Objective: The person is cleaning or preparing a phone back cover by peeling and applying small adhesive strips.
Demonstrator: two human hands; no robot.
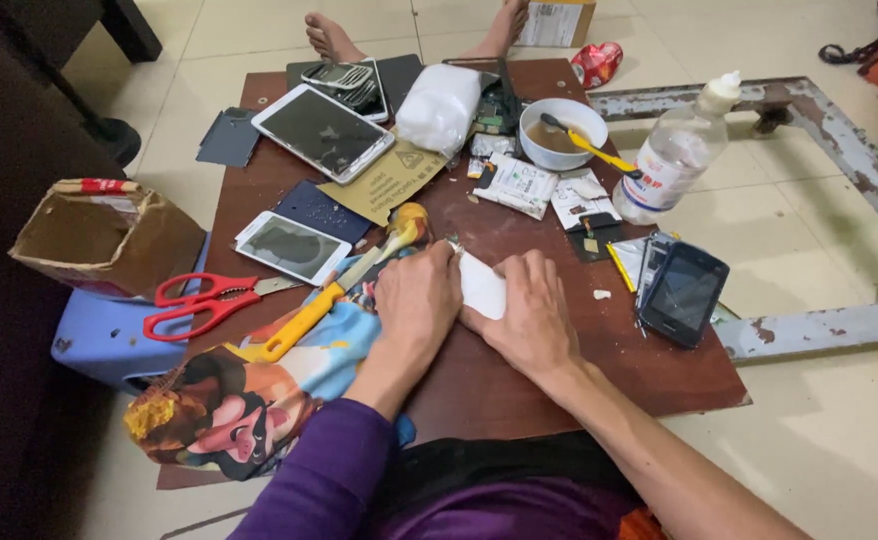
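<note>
My left hand [416, 297] and right hand [528, 313] both close their fingers on a small white flat piece [483, 285] at mid brown wooden desk [559, 380], with white printed sachets [519, 184] beyond and a clear labelled plastic bottle [671, 155] far right.

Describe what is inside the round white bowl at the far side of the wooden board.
The round white bowl holds a murky brownish liquid and the dark head of a yellow-handled brush, whose handle leans over the rim. The bowl's bottom is hidden beneath the liquid.
</note>
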